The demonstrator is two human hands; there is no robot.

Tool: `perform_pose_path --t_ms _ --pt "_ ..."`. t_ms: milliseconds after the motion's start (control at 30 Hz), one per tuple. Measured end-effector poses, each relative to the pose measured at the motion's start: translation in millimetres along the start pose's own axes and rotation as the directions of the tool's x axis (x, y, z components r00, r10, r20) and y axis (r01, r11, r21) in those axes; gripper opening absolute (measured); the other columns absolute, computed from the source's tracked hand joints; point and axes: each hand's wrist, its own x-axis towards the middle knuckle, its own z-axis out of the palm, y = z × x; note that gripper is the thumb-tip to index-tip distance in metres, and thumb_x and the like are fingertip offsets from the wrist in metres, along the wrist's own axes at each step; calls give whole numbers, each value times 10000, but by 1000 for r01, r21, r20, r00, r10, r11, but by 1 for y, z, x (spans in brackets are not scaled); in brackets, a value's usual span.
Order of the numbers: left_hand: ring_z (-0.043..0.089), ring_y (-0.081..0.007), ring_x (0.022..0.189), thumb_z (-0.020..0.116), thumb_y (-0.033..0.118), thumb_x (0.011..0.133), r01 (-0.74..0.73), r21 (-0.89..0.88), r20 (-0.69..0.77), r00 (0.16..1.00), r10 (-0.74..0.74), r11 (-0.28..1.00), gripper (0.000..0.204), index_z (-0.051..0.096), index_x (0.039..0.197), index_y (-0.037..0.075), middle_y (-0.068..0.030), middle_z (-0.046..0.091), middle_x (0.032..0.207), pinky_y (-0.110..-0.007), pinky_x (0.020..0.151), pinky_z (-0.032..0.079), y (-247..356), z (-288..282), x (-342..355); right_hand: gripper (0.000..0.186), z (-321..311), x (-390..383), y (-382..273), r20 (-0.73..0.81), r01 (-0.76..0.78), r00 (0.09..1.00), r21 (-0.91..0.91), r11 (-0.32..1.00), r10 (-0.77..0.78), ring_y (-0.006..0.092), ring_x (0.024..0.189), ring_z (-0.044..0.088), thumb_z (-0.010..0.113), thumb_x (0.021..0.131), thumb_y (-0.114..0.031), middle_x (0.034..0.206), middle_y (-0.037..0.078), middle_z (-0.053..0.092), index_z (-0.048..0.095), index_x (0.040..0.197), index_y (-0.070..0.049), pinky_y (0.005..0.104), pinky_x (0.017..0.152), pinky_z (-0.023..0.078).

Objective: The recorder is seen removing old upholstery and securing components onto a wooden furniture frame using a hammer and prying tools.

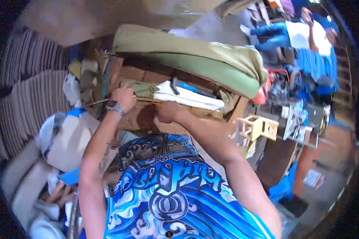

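Observation:
My left hand (123, 96), with a wristwatch on, has fingers closed on the left end of an olive fabric strip (144, 91) along a wooden frame (119, 71). My right hand (167, 111) is curled at the frame's near edge, below a white strip (179, 98); what its fingers hold is hidden. A blue-handled hammer (186, 86) lies just beyond the white strip. A long green padded piece (211, 67), with paler cloth over it, rests along the far side of the frame.
At upper right a person (305, 38) is near red equipment (269, 77). A small light wooden frame (259, 127) and a metal machine (295, 119) stand right. Stacked grey padded pieces (28, 99) and a bulky pale bundle (68, 139) are on the left.

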Motion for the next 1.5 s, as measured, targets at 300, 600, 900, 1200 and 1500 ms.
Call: perform_pose_path --t_ms 300,600,900,1200,1500 --pt "632 -336 858 661 293 756 -122 -138 251 956 154 983 309 659 1002 105 -172 661 921 -440 776 501 33 54 38 376 198 -130 -1 -246 -259 802 678 688 544 347 959 607 516 896 -312 993 219 641 583 1194 -93 414 831 467" --pt "621 -348 882 646 260 778 -167 -216 126 972 197 962 231 684 942 103 -194 650 939 -422 794 488 23 33 45 445 312 -174 -52 43 -280 654 941 189 755 373 879 616 537 863 -427 936 215 645 613 1100 -58 449 766 478" --pt "624 -350 877 693 329 746 -34 -89 215 975 52 995 323 689 936 67 -192 658 923 -422 784 488 73 42 39 401 209 -141 86 -489 -17 667 745 667 563 349 902 605 544 873 -322 996 200 628 566 1197 -86 398 799 476" --pt "616 -354 852 648 288 781 221 130 -97 973 -209 967 241 662 952 120 -166 647 906 -419 715 511 118 -10 22 280 61 -77 213 -414 -234 843 295 926 345 322 972 607 515 798 -202 1048 175 610 659 990 -58 451 819 488" --pt "643 -322 800 640 327 796 468 -44 -33 882 -469 883 277 674 930 86 -165 667 872 -414 709 511 159 9 -63 361 54 -20 200 -669 -143 709 173 974 223 368 1120 476 439 876 -226 1188 169 526 523 1183 -55 539 984 295"
